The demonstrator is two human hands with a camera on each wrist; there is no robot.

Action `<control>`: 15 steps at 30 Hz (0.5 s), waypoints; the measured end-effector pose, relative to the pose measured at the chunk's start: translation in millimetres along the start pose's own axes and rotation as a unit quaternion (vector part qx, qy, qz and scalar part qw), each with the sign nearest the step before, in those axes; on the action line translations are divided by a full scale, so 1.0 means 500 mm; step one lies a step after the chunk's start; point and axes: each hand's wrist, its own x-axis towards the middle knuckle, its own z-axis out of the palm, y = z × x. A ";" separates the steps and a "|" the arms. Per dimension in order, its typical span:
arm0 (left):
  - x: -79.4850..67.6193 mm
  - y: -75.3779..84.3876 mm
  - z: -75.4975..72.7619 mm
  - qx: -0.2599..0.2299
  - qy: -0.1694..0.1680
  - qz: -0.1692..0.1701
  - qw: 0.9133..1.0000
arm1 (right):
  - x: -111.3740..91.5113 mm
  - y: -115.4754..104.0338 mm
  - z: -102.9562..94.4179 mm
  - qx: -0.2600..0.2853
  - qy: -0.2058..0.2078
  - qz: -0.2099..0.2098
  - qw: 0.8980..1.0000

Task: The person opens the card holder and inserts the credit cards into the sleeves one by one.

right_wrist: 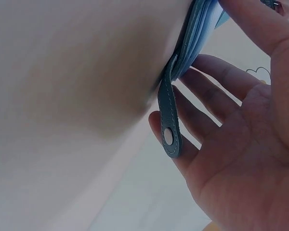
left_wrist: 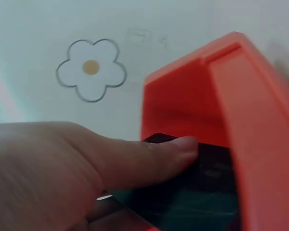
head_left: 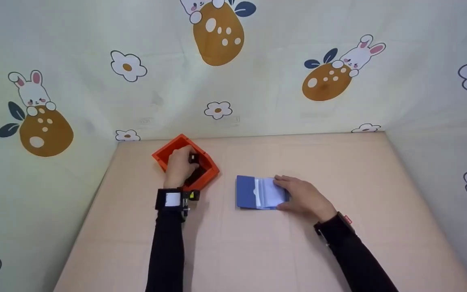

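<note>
Your L hand (head_left: 179, 164) is in the orange box (head_left: 206, 179), thumb & fingers pinching a dark flat item (left_wrist: 178, 206) inside it; can't tell what's underneath. R of box, blue card holder (head_left: 245, 192) lies unfolded w/ pale sleeves (head_left: 272, 192). Your R hand (head_left: 303, 196), fingers half-spread, grips its end farther from box, snap strap (right_wrist: 169, 113) against fingers.

On my feed, a booth-like space, pale rabbit-and-flower-printed sheeting (head_left: 266, 81) on three sides, flat beige table (head_left: 237, 251), building type unclear
</note>
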 end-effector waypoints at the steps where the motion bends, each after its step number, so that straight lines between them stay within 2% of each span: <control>1: -0.001 -0.001 -0.007 -0.014 0.004 -0.003 1.000 | 0.001 0.000 0.000 0.002 -0.002 0.002 1.000; 4: -0.001 -0.001 -0.025 -0.060 0.011 -0.011 0.998 | 0.002 -0.001 -0.001 0.002 -0.005 0.005 1.000; 8: -0.002 0.006 -0.038 -0.116 0.002 -0.012 0.993 | 0.002 -0.001 -0.001 -0.001 -0.006 0.002 1.000; 11: -0.003 0.022 -0.040 -0.143 -0.006 -0.006 0.990 | 0.003 -0.001 0.000 -0.002 -0.005 -0.002 1.000; 15: -0.006 0.050 -0.028 -0.174 -0.013 0.016 0.984 | 0.003 -0.002 0.000 0.004 -0.006 0.005 1.000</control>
